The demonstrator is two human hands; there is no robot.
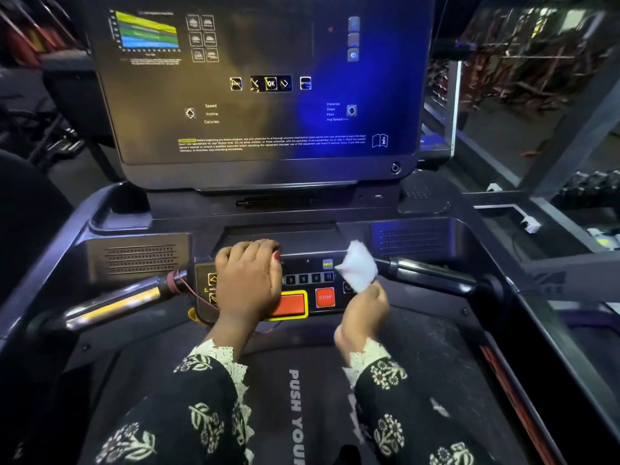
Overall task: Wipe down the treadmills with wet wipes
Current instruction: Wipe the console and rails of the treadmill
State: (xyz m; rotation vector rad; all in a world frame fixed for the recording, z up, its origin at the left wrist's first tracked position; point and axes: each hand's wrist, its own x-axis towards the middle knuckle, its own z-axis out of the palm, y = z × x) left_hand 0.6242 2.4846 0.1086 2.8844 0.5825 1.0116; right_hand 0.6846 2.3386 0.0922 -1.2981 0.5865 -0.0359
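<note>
A dark treadmill fills the view, with a large glossy display [268,95] above and a button panel [312,280] below it. My left hand [248,280] lies on the panel's left half, its fingers hooked over the panel's top edge. My right hand [364,312] hovers at the panel's right end and pinches a crumpled white wet wipe [358,265], which stands up above the fingers in front of the right handlebar [432,273]. A red STOP button [324,297] shows between the two hands.
The left handlebar [114,305] juts out from the panel with a red cord at its inner end. The black belt [295,407] runs below with white lettering. A neighbouring machine's frame [550,156] and a white socket [530,224] are on the right.
</note>
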